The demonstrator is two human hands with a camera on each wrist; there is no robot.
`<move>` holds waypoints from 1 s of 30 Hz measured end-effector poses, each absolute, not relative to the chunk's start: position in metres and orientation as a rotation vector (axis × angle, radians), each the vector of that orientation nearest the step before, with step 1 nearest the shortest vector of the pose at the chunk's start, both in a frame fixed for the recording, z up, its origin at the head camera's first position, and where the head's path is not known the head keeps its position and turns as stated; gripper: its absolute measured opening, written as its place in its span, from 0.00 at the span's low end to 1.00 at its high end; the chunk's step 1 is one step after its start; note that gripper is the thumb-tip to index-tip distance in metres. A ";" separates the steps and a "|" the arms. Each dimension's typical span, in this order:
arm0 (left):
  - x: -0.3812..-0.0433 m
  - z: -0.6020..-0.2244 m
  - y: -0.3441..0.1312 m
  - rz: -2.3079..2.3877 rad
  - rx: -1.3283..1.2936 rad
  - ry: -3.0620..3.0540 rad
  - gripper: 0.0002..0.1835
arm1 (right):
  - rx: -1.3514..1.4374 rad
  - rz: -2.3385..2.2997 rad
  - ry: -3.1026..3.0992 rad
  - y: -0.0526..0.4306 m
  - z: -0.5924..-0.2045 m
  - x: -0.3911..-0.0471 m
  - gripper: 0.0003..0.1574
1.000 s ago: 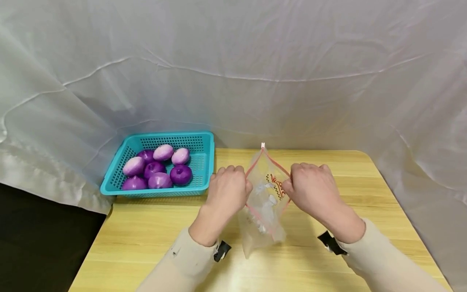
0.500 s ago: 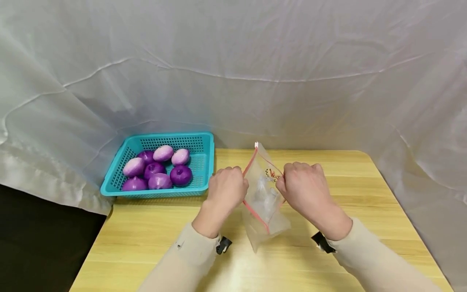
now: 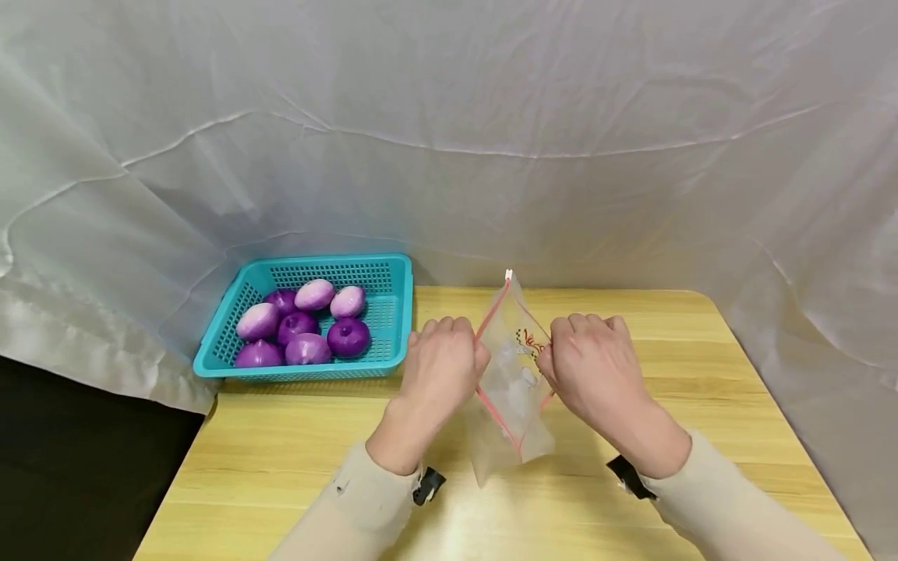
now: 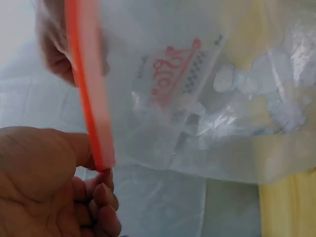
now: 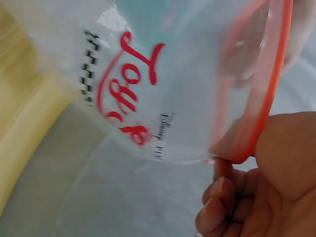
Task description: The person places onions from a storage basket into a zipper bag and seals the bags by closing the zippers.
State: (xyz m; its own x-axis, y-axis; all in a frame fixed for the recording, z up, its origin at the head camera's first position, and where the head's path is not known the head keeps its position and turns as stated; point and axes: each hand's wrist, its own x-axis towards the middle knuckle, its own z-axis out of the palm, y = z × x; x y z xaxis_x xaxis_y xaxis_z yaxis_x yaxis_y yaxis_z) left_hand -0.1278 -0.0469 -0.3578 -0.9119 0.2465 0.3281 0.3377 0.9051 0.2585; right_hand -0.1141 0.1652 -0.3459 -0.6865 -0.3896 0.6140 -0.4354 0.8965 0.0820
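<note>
Between both hands hangs a translucent zip bag (image 3: 507, 393) with a red zip along its mouth and a white slider (image 3: 509, 275) at the far end. Its mouth is spread into a diamond. My left hand (image 3: 447, 360) pinches the left rim, and my right hand (image 3: 589, 360) pinches the right rim. In the left wrist view, thumb and fingers of the left hand (image 4: 54, 177) meet at the red zip strip (image 4: 91, 98). Red lettering (image 5: 123, 89) and a checkered band show on the bag in the right wrist view. Whitish round patches (image 4: 271, 71) show through the plastic.
A turquoise slotted basket (image 3: 403, 312) stands at the back left of the wooden table (image 3: 295, 452). Several purple onions (image 3: 348, 336) lie in it, mostly toward its left side. A pale grey curtain (image 3: 491, 156) hangs behind the table.
Both hands and the bag swung slightly left, then back right. The mouth stays spread, a little narrower between the hands than a second ago. The basket has not moved.
</note>
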 end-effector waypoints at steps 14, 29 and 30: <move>-0.133 -0.372 -0.046 -0.404 -0.487 -2.752 0.14 | 0.618 0.053 -2.411 0.169 -0.352 -0.115 0.16; -0.116 -0.329 -0.069 -0.618 -0.442 -3.190 0.14 | 0.472 0.094 -2.903 0.178 -0.310 -0.105 0.16; -0.115 -0.325 -0.072 -0.651 -0.437 -3.206 0.15 | 0.451 0.080 -2.933 0.180 -0.311 -0.107 0.16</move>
